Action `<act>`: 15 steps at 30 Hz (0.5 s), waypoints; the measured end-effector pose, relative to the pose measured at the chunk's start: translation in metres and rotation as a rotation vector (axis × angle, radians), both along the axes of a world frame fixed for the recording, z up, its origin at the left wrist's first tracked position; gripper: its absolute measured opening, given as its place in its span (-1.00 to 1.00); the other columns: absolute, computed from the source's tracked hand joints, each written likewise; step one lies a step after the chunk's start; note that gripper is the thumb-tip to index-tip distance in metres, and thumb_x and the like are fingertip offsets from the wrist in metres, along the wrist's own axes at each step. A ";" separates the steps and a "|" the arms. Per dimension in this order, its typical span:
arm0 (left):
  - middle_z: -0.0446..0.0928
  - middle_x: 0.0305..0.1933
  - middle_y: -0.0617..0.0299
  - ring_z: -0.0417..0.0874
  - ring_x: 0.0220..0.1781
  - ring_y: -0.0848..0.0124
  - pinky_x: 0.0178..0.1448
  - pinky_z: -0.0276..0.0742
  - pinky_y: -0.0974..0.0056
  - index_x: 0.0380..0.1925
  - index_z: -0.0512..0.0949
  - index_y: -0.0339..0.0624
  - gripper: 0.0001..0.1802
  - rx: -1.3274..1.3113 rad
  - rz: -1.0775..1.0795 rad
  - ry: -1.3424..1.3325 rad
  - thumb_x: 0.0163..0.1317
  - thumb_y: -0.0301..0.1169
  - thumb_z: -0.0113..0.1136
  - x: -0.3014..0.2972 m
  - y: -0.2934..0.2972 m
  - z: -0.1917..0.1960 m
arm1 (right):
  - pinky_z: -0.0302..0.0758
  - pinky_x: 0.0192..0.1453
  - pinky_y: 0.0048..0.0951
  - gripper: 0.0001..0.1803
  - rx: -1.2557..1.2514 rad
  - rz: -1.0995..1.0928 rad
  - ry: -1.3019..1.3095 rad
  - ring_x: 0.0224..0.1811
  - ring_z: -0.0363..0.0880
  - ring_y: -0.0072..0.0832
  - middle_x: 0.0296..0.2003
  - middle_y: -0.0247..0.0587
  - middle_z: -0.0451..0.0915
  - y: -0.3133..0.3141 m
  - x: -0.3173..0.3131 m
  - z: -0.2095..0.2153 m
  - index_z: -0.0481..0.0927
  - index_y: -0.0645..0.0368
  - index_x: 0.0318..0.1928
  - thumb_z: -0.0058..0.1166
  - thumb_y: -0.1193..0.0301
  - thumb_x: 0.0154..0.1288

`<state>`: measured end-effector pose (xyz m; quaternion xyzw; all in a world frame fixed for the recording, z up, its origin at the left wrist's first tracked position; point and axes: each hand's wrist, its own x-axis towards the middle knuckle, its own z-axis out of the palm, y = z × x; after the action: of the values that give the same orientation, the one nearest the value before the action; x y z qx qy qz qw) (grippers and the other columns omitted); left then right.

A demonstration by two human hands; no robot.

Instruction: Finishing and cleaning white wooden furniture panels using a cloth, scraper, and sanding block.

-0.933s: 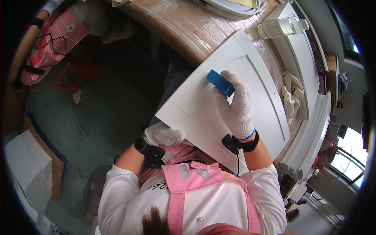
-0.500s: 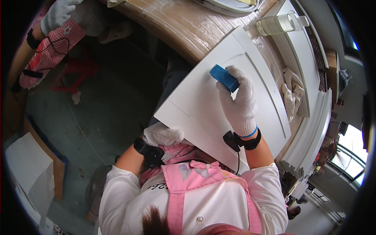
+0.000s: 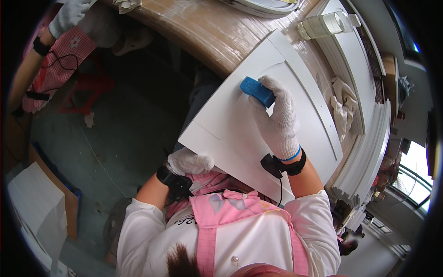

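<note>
My right hand (image 3: 277, 115), in a white knit glove, grips a blue sanding block (image 3: 257, 91) between thumb and fingers. The block is over the recessed face of a white panel (image 3: 226, 115), close to its curved inner line. That panel lies slanted, its far part on the table and its near part towards my lap. Also gloved in white, my left hand (image 3: 190, 162) is closed at the panel's near left edge, with some of its fingers hidden.
The plastic-wrapped table (image 3: 194, 27) carries a clear bottle (image 3: 327, 25) lying on its side, a crumpled cloth (image 3: 344, 106) and a round white piece (image 3: 263, 7). White panels (image 3: 369, 152) are stacked at right. A co-worker's gloved hand (image 3: 69, 18) shows at upper left, above a red stool (image 3: 87, 90).
My right hand has moved slightly left across the panel with the blue sanding block. The panel's near left corner and my left hand have shifted a little to the left.
</note>
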<state>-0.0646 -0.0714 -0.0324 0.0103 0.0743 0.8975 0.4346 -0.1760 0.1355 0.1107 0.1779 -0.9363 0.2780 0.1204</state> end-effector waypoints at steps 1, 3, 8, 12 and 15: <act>0.28 0.38 -0.14 0.42 0.34 -0.10 0.36 0.41 -0.22 0.42 0.08 -0.30 -0.19 -0.005 0.006 0.006 0.25 -0.44 0.29 0.001 0.000 -0.002 | 0.58 0.00 -0.29 -0.53 -0.002 -0.047 0.028 -0.07 0.64 -0.13 -0.08 -0.01 0.61 0.002 -0.006 -0.001 0.51 0.23 0.05 0.33 0.56 0.10; 0.27 0.39 -0.13 0.42 0.34 -0.10 0.36 0.41 -0.22 0.42 0.08 -0.30 -0.19 -0.012 0.010 0.010 0.25 -0.45 0.28 0.002 0.000 -0.004 | 0.57 0.00 -0.26 -0.53 0.011 -0.094 0.103 -0.08 0.64 -0.10 -0.09 0.00 0.61 0.008 -0.017 -0.008 0.50 0.24 0.04 0.33 0.56 0.08; 0.27 0.39 -0.13 0.38 0.37 -0.08 0.37 0.37 -0.27 0.41 0.11 -0.30 -0.19 -0.237 -0.014 0.107 0.24 -0.44 0.30 0.003 -0.004 -0.014 | 0.57 0.00 -0.26 -0.54 -0.028 -0.004 0.066 -0.09 0.64 -0.10 -0.10 0.00 0.61 -0.001 -0.004 0.002 0.51 0.24 0.03 0.33 0.54 0.09; 0.27 0.39 -0.13 0.37 0.37 -0.07 0.37 0.35 -0.29 0.40 0.12 -0.30 -0.20 -0.167 -0.061 0.043 0.24 -0.42 0.30 0.010 -0.004 -0.029 | 0.54 0.05 -0.36 -0.53 0.027 -0.068 0.036 -0.03 0.63 -0.23 -0.06 -0.06 0.61 0.007 -0.013 -0.004 0.49 0.21 0.08 0.33 0.54 0.15; 0.26 0.39 -0.13 0.38 0.37 -0.08 0.37 0.34 -0.30 0.40 0.11 -0.30 -0.19 -0.007 -0.022 0.057 0.23 -0.40 0.31 -0.002 0.003 -0.006 | 0.54 0.04 -0.37 -0.53 0.030 -0.105 0.053 -0.05 0.63 -0.24 -0.06 -0.06 0.61 0.007 -0.013 -0.004 0.49 0.21 0.08 0.33 0.55 0.14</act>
<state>-0.0662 -0.0685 -0.0388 0.0349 0.0897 0.8917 0.4422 -0.1891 0.1428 0.1063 0.1377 -0.9448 0.2525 0.1571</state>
